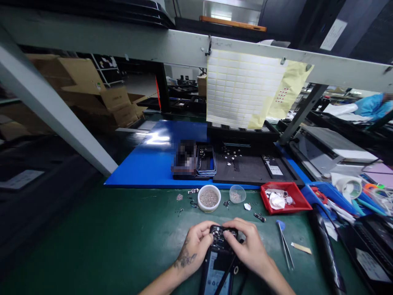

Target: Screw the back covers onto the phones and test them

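Observation:
Between my hands lies an opened smartphone [215,266], its battery and upper circuit parts exposed. My left hand [195,246] grips its upper left edge, thumb and fingers closed at the corner. On the other side, my right hand [250,246] holds the upper right edge, with the thumb pressing on the circuit area. A dark strap or cable crosses the phone's lower part, and I cannot make out what it belongs to. Beyond the hands stand a white tub of tiny screws [209,198] and a clear cup [237,194] with more small pieces.
Tweezers [286,246] and a small tan strip [301,248] lie at the right. A red tray [285,198] holds white scraps. Small phone parts [259,217] are scattered past the hands. Behind them is a black tray [251,168]; a label sheet [239,90] hangs from the shelf beam.

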A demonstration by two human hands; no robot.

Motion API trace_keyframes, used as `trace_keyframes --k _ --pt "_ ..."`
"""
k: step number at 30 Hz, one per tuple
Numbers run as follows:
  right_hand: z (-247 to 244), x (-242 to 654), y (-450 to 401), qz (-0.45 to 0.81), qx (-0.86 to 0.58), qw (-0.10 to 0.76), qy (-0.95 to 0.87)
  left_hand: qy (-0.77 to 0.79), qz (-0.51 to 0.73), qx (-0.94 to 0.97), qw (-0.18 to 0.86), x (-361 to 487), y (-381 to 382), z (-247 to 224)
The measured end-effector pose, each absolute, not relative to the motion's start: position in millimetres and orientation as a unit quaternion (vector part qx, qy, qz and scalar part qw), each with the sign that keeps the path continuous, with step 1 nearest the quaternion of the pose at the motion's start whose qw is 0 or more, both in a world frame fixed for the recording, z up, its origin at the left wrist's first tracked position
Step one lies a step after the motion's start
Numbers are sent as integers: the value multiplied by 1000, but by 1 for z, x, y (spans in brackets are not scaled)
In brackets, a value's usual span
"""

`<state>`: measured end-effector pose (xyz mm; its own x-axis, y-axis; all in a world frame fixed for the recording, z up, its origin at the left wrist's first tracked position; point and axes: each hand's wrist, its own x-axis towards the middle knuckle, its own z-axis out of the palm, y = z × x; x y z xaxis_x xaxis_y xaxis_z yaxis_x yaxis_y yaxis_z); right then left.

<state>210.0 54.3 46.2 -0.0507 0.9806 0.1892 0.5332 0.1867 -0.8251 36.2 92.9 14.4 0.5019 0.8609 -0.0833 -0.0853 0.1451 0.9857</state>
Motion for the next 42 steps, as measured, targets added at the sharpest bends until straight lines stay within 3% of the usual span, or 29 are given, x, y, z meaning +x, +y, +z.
trace_keyframes --k 18,37,42 --pt "52 204 61 308 -621 302 -655 363 343 533 682 38 94 18" --pt "50 200 70 412 -588 340 -608 352 341 544 682 34 97 26" --pt "49 197 71 379 -608 324 -617 347 338 550 680 34 96 25"
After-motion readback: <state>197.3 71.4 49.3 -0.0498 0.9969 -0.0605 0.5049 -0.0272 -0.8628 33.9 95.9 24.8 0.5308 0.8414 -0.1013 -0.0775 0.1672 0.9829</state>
